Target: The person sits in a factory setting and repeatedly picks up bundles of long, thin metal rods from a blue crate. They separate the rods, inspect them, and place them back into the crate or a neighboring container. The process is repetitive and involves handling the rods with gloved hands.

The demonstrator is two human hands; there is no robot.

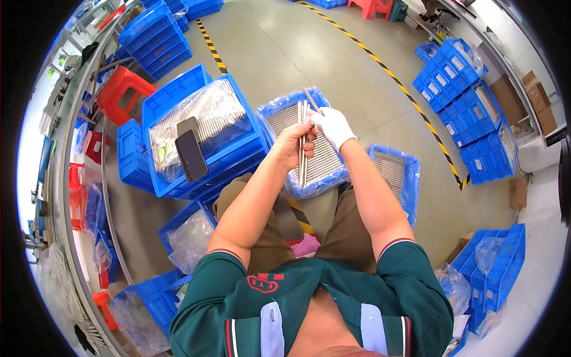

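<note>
My bare left hand point(291, 146) is closed around a small bunch of slim metal rods point(303, 169), held upright in the view. In a white glove, my right hand point(334, 127) pinches one metal rod point(309, 97) close beside the bunch, its far end slanting up to the left. Both hands are over a blue crate point(321, 189) lined with clear plastic. Rows of similar rods point(326, 159) lie side by side in that crate. My fingers partly hide the middle of the held rods.
On the left, stacked blue crates point(211, 76) hold more rods under plastic, with a phone point(191, 156) on a stand there. Another rod-filled crate point(413, 181) is at my right. A red stool point(122, 89), crate stacks point(470, 107) and yellow-black floor tape point(392, 80) lie farther out.
</note>
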